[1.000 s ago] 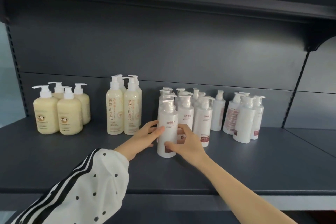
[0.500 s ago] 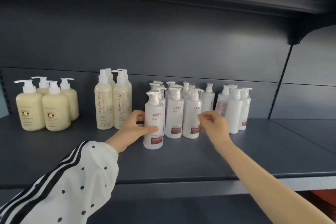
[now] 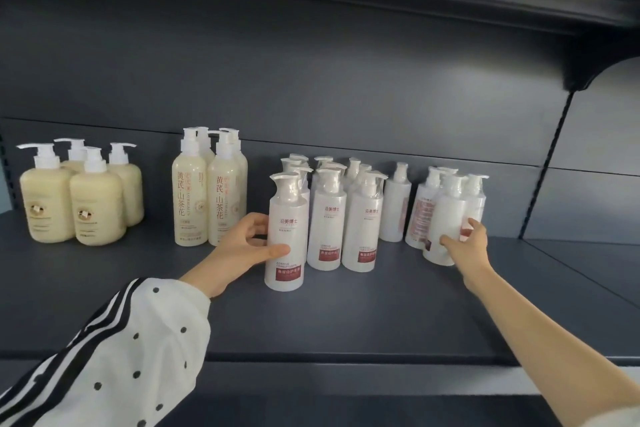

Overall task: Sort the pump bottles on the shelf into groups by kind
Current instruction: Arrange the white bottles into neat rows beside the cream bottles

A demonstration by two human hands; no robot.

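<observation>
Left hand (image 3: 247,246): wrapped round the front white bottle (image 3: 286,236) – thumb across its label
Right hand (image 3: 465,242): fingers on the blank-backed bottle (image 3: 445,218), far right of that landmark; grip unclear
Hidden: rear bottles (image 3: 353,166) – only pumps show
Shelf (image 3: 346,315): all upright

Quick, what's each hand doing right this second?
Left hand: closed around the front white bottle, thumb across its front.
Right hand: fingers against a white bottle in the right cluster; whether it grips it cannot be told.
</observation>
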